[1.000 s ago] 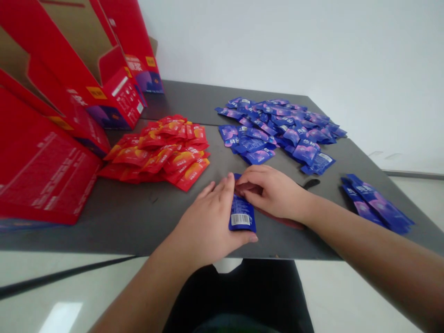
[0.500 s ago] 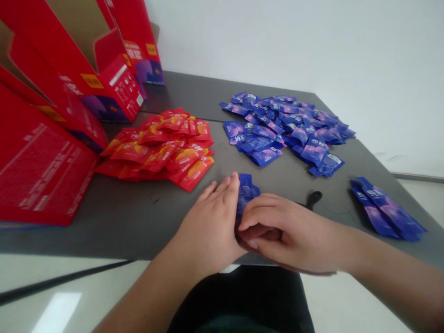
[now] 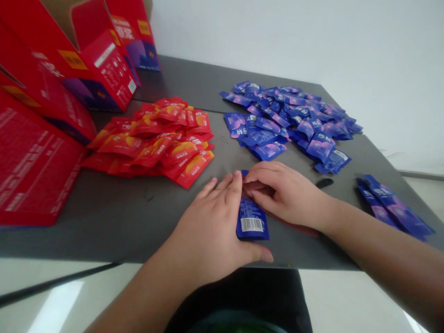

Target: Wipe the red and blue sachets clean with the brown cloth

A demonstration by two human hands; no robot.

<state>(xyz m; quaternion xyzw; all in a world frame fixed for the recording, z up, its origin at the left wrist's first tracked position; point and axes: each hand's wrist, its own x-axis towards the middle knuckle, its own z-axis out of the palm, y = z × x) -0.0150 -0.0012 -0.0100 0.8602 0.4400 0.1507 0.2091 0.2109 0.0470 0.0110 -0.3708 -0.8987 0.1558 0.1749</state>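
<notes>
A pouch (image 3: 252, 223), blue and barcode side up, lies on a gray desk (image 3: 114, 222) near its front edge, between a person's two bare hands. The left hand (image 3: 218, 226) is spread flat, its grip open, fingers close together along the left side of the pouch and thumb out past its lower end. The right hand (image 3: 277, 194) curls over the upper part, its grip closed on a brown item (image 3: 294, 225) that runs out beneath the palm.

The right hand's fingers hide much of the pouch's top and most of the brown item, whose full shape cannot be made out. A black tip (image 3: 325, 183) shows just beyond the right wrist; whether it joins the brown item is unclear.

Beyond the hands sit a red pile (image 3: 156, 143) of packets, at left, and a larger blue pile (image 3: 287, 111). Two more blue packets (image 3: 395, 206) lie side by side at right, past the right forearm. Red boxes (image 3: 104, 76), several cut off by the frame, crowd the desk's left side, close against the red pile. A white wall (image 3: 263, 41) rises behind.
</notes>
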